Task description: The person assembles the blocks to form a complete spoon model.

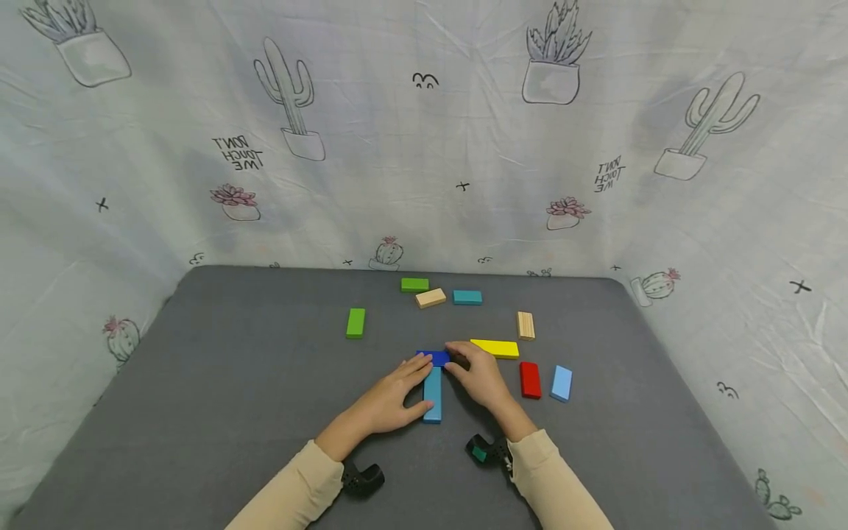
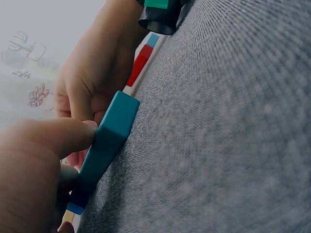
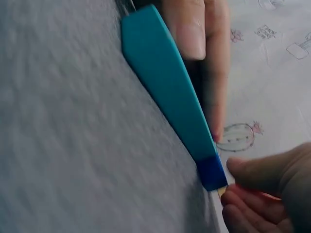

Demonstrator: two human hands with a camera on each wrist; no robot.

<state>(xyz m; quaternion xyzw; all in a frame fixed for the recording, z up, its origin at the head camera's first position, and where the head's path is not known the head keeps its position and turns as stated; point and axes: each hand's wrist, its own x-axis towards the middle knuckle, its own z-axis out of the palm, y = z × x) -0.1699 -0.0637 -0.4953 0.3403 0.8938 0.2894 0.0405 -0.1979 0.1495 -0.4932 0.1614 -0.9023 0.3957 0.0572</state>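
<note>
Head cam: blue block (image 1: pixel 439 358) is set crosswise at the far end of teal block (image 1: pixel 433 394), probably for alignment. Both are touched, not gripped, by the left hand (image 1: pixel 391 401), likely for steadying; whether blue's pinched by the right hand (image 1: pixel 480 377) can't be told.

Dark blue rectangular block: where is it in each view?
Head: the dark blue rectangular block is below centre, with the left hand and right hand at its ends.
Left wrist: small, at lower left, near the bottom edge.
Right wrist: right of centre, in the lower half.
Shared landmark: the long teal-blue rectangular block; the dark blue block shows at one end of it in every view.
</note>
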